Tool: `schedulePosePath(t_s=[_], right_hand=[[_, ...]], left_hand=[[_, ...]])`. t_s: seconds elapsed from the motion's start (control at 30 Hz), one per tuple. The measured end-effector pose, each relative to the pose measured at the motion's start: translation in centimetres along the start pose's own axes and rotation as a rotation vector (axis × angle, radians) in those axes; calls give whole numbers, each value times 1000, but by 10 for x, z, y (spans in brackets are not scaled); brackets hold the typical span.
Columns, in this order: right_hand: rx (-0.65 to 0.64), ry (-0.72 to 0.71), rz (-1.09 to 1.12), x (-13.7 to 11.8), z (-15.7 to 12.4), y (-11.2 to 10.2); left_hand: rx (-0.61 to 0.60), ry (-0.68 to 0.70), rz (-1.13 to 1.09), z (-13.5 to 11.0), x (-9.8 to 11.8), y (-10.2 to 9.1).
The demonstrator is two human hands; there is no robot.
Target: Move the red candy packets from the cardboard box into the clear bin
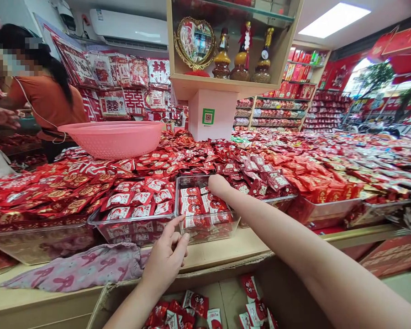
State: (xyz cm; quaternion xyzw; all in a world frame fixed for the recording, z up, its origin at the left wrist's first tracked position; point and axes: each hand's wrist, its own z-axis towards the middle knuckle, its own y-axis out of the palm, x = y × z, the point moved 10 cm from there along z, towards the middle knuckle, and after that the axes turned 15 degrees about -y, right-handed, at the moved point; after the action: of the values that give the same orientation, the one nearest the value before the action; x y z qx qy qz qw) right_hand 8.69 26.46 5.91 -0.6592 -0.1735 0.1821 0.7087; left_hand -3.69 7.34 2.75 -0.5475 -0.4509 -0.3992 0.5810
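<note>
My left hand (pixel 167 256) hovers over the counter edge just in front of a clear plastic tray (pixel 205 228); its fingers are loosely curled with the forefinger stretched toward the tray front and nothing in them. The tray holds red and white candy packets (pixel 195 203). My right hand (pixel 218 183) reaches across to the tray's far rim; its fingers point down behind the rim among the packets and are hidden.
More clear trays of red packets (pixel 137 205) line the counter. A pink basin (pixel 113 137) sits on the pile. A pink cloth (pixel 78 269) lies on the counter edge. A cardboard box (pixel 205 310) with packets stands below. A person in orange (pixel 44 100) stands left.
</note>
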Motion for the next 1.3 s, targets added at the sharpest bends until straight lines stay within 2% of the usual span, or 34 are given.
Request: schedulePosePath(t_s=[0.53, 0.73, 0.83, 0.97, 1.03, 1.07, 1.1, 1.13, 1.17, 1.2, 1.23, 1.27, 1.3], right_hand=[[-50, -74, -23, -3, 6, 2], [-30, -91, 2, -8, 7, -1], [0, -86, 30, -12, 4, -11], [86, -147, 83, -31, -24, -50], [82, -291, 186, -57, -55, -67], [36, -403, 272, -76, -76, -68], [-106, -596, 471, -106, -102, -58], [-316, -747, 651, -134, -134, -40], [-572, -876, 759, -159, -172, -15], [-737, -943, 775, -174, -203, 12], [-878, -987, 684, -183, -230, 47], [-971, -999, 497, -185, -249, 88], [-980, -941, 291, -181, -255, 130]], left_hand=[[-26, -77, -62, 0, 2, 0], [-11, -57, -44, 1, 3, 0], [-6, -49, -48, 0, 3, 0], [16, -37, -65, -1, 3, -3], [21, -25, -60, -2, 5, -3], [19, -17, -51, -2, 6, -3], [18, -10, -36, -2, 6, -3], [13, -5, -15, -2, 7, -2], [13, 0, 9, -3, 7, -1], [13, 6, 36, -3, 8, 0], [13, 13, 67, -3, 8, 1], [13, 23, 101, -3, 8, 2], [15, 36, 135, -4, 8, 3]])
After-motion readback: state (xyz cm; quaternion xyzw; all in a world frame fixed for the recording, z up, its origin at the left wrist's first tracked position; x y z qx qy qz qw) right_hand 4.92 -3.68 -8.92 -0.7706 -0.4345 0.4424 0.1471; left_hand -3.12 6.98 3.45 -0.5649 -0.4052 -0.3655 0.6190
